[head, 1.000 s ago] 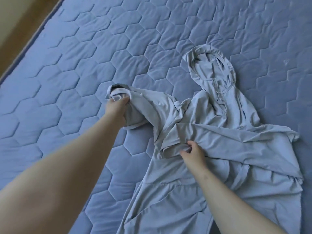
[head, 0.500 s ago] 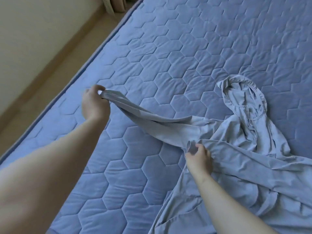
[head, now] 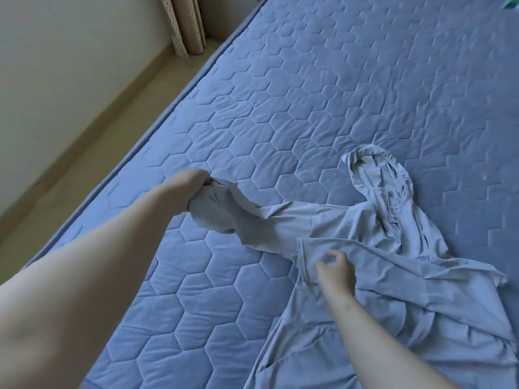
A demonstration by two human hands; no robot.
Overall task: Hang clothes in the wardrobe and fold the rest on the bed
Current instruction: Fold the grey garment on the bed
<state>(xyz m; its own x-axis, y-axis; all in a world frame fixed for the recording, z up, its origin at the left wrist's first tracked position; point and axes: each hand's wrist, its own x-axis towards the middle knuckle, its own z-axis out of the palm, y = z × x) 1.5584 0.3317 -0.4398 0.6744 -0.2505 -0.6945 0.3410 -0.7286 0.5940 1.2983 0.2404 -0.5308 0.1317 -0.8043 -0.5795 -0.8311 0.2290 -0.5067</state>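
Observation:
A light grey hooded jacket (head: 393, 262) lies spread on the blue quilted bed (head: 309, 94), its hood (head: 376, 175) pointing away from me. My left hand (head: 191, 189) grips the cuff end of the left sleeve (head: 252, 220), which is stretched out to the left across the mattress. My right hand (head: 335, 269) hovers just over the jacket's chest near the sleeve seam, fingers apart, holding nothing. The jacket's lower part runs out of view at the bottom right.
The bed's left edge (head: 157, 127) runs diagonally, with a strip of beige floor (head: 92, 153) and a pale wall beyond it. A curtain (head: 185, 26) hangs at the top. A small teal item (head: 511, 4) shows at the top right corner.
My left hand has laid the sleeve lower and flatter toward the mattress. My right hand has let go of the fabric fold and opened above the chest.

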